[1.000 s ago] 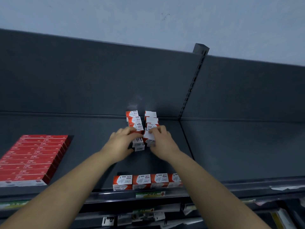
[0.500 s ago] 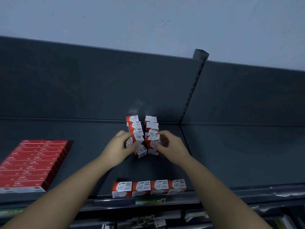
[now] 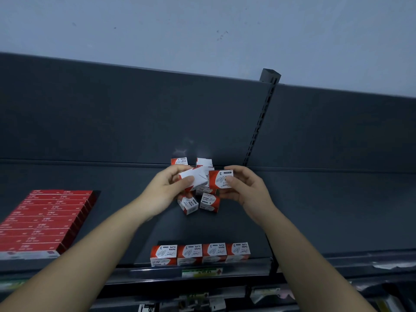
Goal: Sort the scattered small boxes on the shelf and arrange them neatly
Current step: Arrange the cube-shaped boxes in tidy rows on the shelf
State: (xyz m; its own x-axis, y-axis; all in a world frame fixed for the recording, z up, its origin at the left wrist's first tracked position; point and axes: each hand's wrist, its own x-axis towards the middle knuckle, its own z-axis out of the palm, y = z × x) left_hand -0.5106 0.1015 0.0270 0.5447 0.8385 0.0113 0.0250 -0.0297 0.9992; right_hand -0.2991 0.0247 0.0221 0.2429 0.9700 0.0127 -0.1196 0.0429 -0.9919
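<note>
I work from a single view, the wide-angle head camera. It looks forward and down at the shelf (image 3: 337,210) from close range. The left hand (image 3: 166,190) and right hand (image 3: 245,190) meet near frame centre. The wall (image 3: 202,30) bows along the top edge.

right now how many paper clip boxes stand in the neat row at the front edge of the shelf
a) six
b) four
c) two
b: the front row of paper clip boxes shows four red and white boxes side by side at the front edge of the shelf.
</note>
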